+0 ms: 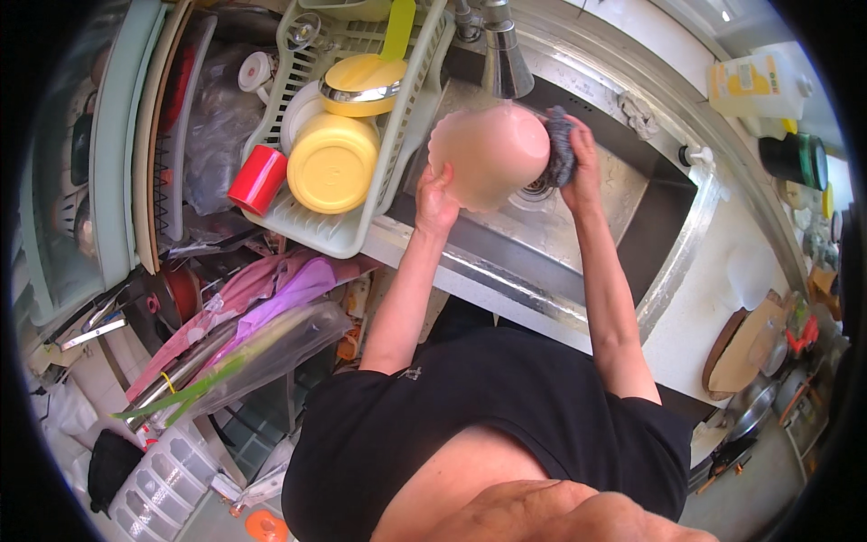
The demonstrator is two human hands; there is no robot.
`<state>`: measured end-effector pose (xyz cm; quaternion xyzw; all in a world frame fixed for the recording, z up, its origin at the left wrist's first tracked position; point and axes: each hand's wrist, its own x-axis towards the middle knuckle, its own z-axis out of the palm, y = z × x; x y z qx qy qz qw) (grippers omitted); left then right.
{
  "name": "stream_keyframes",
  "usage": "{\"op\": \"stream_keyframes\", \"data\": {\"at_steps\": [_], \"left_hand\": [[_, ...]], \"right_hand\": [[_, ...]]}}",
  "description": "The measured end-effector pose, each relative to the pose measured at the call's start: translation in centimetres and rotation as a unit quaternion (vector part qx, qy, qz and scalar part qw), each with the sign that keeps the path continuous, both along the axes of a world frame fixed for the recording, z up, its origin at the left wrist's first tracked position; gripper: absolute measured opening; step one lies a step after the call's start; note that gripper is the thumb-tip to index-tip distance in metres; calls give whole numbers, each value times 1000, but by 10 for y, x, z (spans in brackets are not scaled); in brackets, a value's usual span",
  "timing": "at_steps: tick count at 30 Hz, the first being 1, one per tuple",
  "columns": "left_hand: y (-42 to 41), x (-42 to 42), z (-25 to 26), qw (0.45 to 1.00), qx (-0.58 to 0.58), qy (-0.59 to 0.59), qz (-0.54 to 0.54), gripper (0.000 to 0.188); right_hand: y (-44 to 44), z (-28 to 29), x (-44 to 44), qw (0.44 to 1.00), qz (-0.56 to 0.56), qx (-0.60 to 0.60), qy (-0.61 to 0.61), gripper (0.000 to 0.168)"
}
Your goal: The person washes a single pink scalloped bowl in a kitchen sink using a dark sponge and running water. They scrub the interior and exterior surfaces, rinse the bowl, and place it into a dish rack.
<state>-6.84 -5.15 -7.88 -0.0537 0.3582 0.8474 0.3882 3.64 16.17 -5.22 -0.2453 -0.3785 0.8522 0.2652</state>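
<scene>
My left hand (pixel 437 196) grips the scalloped rim side of a pink bowl (pixel 488 156), which is tilted on its side above the stainless steel sink (pixel 609 203). A dark grey scrubbing cloth (pixel 561 146) is held in my right hand (pixel 582 159), beside the base of the bowl. The metal faucet (pixel 506 64) points down just over the bowl, and a little water seems to run from it. Part of the sink drain (pixel 535 195) shows below the bowl.
Left of the sink, a pale green dish rack (pixel 349 237) holds a yellow bowl (pixel 333 162), a red cup (pixel 258 179) and a yellow-lidded container (pixel 362 85). A crumpled rag (pixel 638 115) lies on the back ledge. At the right are a plastic jug (pixel 755 85) and a round wooden board (pixel 742 345).
</scene>
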Motion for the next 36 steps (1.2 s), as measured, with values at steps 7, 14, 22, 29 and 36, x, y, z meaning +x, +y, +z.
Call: {"op": "stream_keyframes", "data": {"at_steps": [7, 14, 22, 29, 36], "left_hand": [[1, 4, -3, 998, -21, 21, -50, 40], [23, 13, 25, 973, -102, 166, -126, 24], [9, 7, 8, 942, -200, 241, -121, 6], [13, 17, 45, 957, -159, 205, -129, 22], [30, 9, 30, 986, -123, 107, -42, 24]], "right_hand": [[-3, 31, -10, 873, 68, 446, -186, 33], [18, 33, -38, 827, 159, 406, -354, 38], [-70, 28, -58, 684, 68, 683, -246, 30], [16, -17, -100, 709, 295, 541, -342, 39], [-96, 30, -44, 712, 0, 663, -232, 30]]}}
